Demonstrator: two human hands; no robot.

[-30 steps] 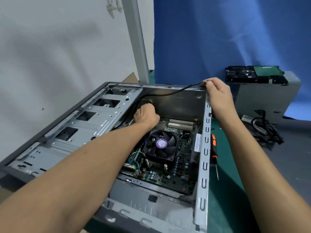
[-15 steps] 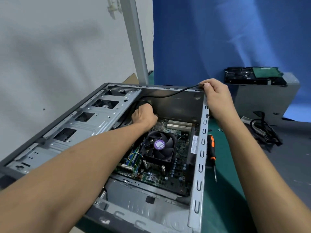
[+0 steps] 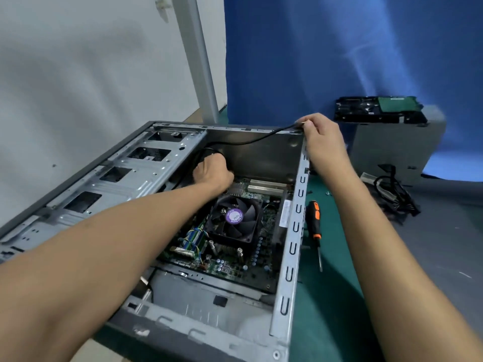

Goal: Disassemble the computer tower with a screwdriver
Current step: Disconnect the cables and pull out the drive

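Tower (image 3: 292, 246), side panel off, lies flat on a green mat (image 3: 326, 309) so its motherboard (image 3: 251, 259) faces up for access. Left hand (image 3: 214, 173) reaches deep inside near the far wall, fingers curled under and hidden (whether they grip anything, I cannot tell). Right hand (image 3: 324, 142), at the rim's far right corner, pinches the end of a thin black cable (image 3: 248, 141), probably to keep it taut and clear. Screwdriver (image 3: 315, 220), black and orange, lies unused on the mat just beside the tower's right wall. Purple fan sticker (image 3: 233, 216) and white label (image 3: 285, 215) carry print too small to read.
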